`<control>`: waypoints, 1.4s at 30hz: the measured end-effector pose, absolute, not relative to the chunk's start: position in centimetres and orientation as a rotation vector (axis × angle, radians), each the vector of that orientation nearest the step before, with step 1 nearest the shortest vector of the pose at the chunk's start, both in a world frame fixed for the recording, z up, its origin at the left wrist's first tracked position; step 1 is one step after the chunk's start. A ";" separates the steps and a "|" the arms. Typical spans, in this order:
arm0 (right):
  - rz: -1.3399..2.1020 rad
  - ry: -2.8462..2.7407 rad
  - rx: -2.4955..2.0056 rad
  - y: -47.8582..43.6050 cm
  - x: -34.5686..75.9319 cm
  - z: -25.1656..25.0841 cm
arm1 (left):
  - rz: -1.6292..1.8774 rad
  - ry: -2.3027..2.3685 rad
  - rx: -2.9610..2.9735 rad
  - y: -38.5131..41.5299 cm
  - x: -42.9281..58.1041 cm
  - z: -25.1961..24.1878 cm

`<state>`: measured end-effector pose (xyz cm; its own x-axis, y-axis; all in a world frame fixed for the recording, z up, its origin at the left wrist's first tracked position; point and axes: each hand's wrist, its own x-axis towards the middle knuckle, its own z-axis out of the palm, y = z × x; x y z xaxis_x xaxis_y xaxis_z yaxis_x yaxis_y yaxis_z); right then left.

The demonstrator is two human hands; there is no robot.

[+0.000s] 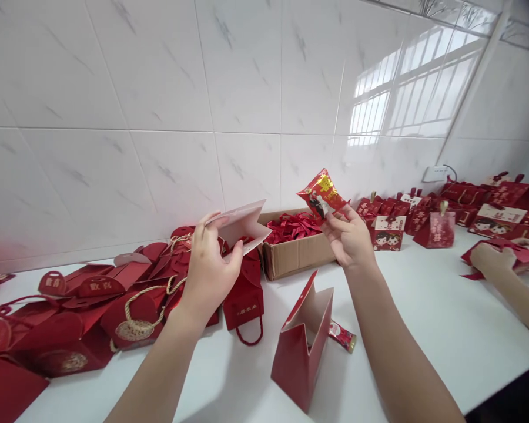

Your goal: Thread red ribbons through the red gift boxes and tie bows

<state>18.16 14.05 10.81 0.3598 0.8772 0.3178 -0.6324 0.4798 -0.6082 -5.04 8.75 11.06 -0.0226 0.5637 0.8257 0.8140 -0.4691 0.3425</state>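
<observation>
My left hand [211,270] is closed on an open paper gift box [245,226], whose pale inside faces right; something red shows in its mouth. Pinched in the fingers of my right hand [348,238] is a shiny red candy packet [322,194] with gold lettering, held up in front of the tiled wall. Below, between my forearms, another red gift box [291,358] stands on the table with its top open. A small red wrapped packet [342,336] lies beside it.
Behind my hands sits a cardboard box [297,257] of red ribbons [293,226]. Red gift boxes [77,329] crowd the left; a red bag [244,299] stands near them. More decorated boxes [388,232] line the right, where another person's hands [496,261] hold a red box.
</observation>
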 end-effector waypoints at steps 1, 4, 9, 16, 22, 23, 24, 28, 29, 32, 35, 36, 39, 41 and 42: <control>1.019 -0.648 -0.410 14.3 18.1 10.8 | -1.490 -1.469 -2.007 8.7 -5.0 11.1; 1.012 -0.578 -0.384 14.9 18.0 10.5 | -1.482 -1.496 -2.004 8.7 -5.0 11.1; 0.953 -0.604 -0.377 15.5 18.3 10.0 | -1.487 -1.505 -2.033 8.6 -5.1 11.2; 0.957 -0.601 -0.369 15.3 18.5 10.2 | -1.485 -1.523 -2.060 7.9 -4.9 11.5; 0.816 -0.827 -0.335 12.7 18.2 11.3 | -1.516 -1.488 -2.093 6.9 -4.3 11.7; 0.751 -0.883 -0.324 12.0 18.1 11.6 | -1.521 -1.490 -2.116 6.7 -4.1 11.7; 0.672 -0.938 -0.326 11.2 17.9 11.8 | -1.526 -1.491 -2.142 6.4 -4.0 11.8; 0.271 -1.128 -0.466 8.0 16.9 12.1 | -1.550 -1.499 -2.261 5.4 -3.5 12.1; 0.165 -1.158 -0.505 7.3 16.6 12.1 | -1.557 -1.492 -2.292 5.2 -3.4 12.1; -0.079 -1.286 -0.571 5.7 15.6 12.0 | -1.568 -1.450 -2.385 4.9 -3.2 12.1; -0.204 -1.469 -0.573 5.4 14.9 11.7 | -1.591 -1.403 -2.460 4.8 -3.0 11.8; -0.221 -1.515 -0.567 5.6 14.7 11.7 | -1.598 -1.388 -2.479 4.8 -2.9 11.7; -0.191 -1.585 -0.570 6.0 14.2 11.5 | -1.600 -1.367 -2.510 4.8 -2.7 11.6; -0.135 -1.583 -0.588 6.2 14.1 11.5 | -1.598 -1.363 -2.504 4.8 -2.6 11.5; -0.104 -1.591 -0.594 6.2 14.2 11.5 | -1.596 -1.362 -2.496 4.8 -2.6 11.5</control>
